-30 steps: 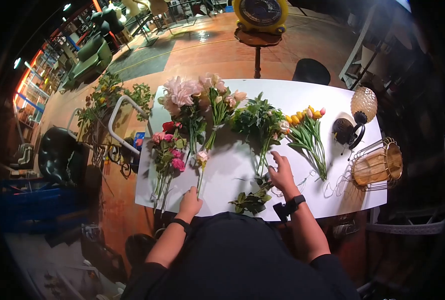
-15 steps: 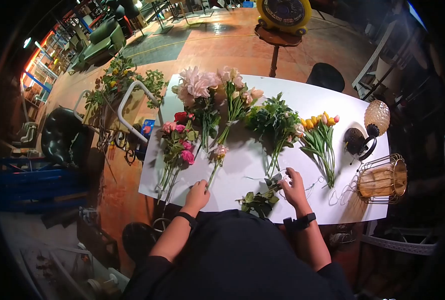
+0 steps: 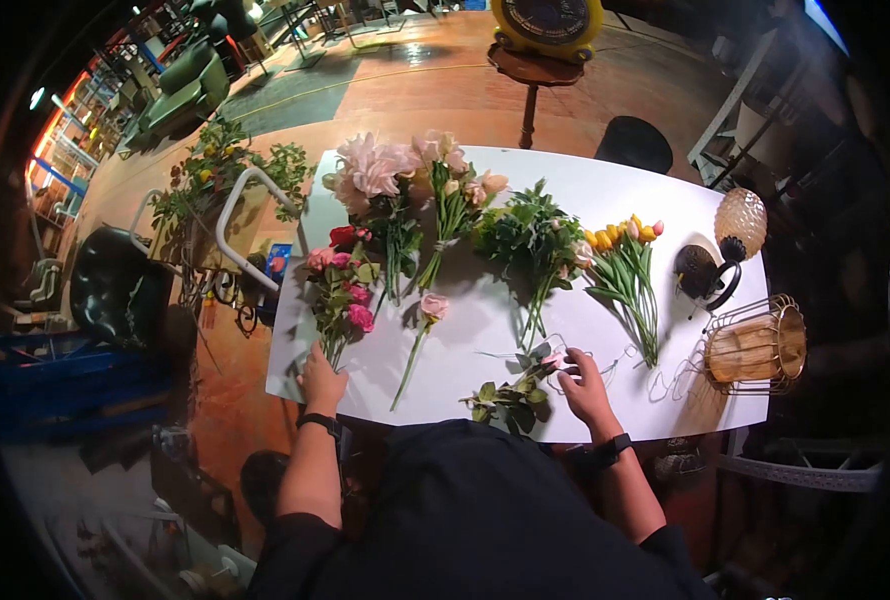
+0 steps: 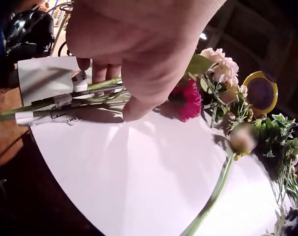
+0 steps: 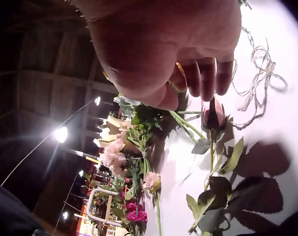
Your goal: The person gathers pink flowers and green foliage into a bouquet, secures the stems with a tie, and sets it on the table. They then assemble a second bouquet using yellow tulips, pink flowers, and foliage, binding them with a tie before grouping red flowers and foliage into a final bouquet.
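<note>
In the head view my left hand (image 3: 322, 384) is at the stems of the pink and red rose bunch (image 3: 353, 295). The left wrist view shows its fingers and thumb on either side of those stems (image 4: 60, 103), not visibly closed on them. One pale pink rose (image 3: 434, 306) lies to the right of that hand. My right hand (image 3: 587, 392) is over a pink rosebud (image 5: 214, 115) with a leafy stem (image 3: 505, 400). Its bent fingertips are close to the bud, thumb apart; whether they touch it cannot be told.
Pale pink flowers (image 3: 373, 170), green foliage (image 3: 525, 235) and yellow tulips (image 3: 625, 260) lie across the white table (image 3: 475, 325). Loose string (image 5: 257, 73) is beside my right hand. A wire basket (image 3: 755, 346) and a lamp with a glass shade (image 3: 741, 222) are at the right end.
My left hand has let go of the single pale rose's stem and moved left to the rose bunch. The right hand has lowered toward the rosebud.
</note>
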Tool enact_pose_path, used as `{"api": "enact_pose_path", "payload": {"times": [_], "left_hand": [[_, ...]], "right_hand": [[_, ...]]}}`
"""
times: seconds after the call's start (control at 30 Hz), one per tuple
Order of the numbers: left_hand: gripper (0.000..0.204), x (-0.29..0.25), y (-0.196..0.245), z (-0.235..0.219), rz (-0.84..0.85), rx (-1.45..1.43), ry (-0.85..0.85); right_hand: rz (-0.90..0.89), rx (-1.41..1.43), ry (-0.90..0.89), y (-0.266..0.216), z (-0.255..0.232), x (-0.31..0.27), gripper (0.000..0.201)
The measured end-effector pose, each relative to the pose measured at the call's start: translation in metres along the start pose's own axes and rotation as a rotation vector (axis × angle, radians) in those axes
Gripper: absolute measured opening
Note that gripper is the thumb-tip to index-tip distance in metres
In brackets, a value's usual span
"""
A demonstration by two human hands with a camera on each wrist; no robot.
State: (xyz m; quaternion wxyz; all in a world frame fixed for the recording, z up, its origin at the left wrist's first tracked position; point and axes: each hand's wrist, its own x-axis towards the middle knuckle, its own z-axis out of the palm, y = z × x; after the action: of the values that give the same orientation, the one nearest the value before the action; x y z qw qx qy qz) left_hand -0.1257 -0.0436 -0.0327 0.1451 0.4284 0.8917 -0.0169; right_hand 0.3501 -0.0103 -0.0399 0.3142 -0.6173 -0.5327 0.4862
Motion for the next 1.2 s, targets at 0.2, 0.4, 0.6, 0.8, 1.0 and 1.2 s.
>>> {"api": "enact_pose_path", "payload": {"times": [0.2,0.4,0.6,0.8,1.0,1.2], "left_hand": [[0.067,0.007,0.002,0.017,-0.02,-0.049,-0.024],[0.032,0.015,-0.019,0.04,-0.007,-0.336,0.043],[0.021,0.001,-0.047,0.041,0.041,-0.471,0.326],[0.018,-0.015,-0.047,0.011,0.052,-0.818,0.538],[0.016,-0.022,-0.002,-0.023,0.004,-1.197,0.271],[0.027,-0.064,0.107,-0.059,0.726,-1.06,0.187]], "right_hand": [[0.027,0.029,-0.099,-0.021,0.005,-0.004,0.044],[0.009,0.0,-0.138,-0.004,0.006,-0.01,0.039],[0.009,0.003,-0.155,-0.004,0.006,-0.011,0.038],[-0.045,-0.004,-0.171,-0.011,0.017,-0.005,0.037],[-0.099,0.054,-0.279,-0.04,0.037,-0.001,0.034],[-0.222,0.127,-0.742,-0.101,0.052,0.005,0.058]]}}
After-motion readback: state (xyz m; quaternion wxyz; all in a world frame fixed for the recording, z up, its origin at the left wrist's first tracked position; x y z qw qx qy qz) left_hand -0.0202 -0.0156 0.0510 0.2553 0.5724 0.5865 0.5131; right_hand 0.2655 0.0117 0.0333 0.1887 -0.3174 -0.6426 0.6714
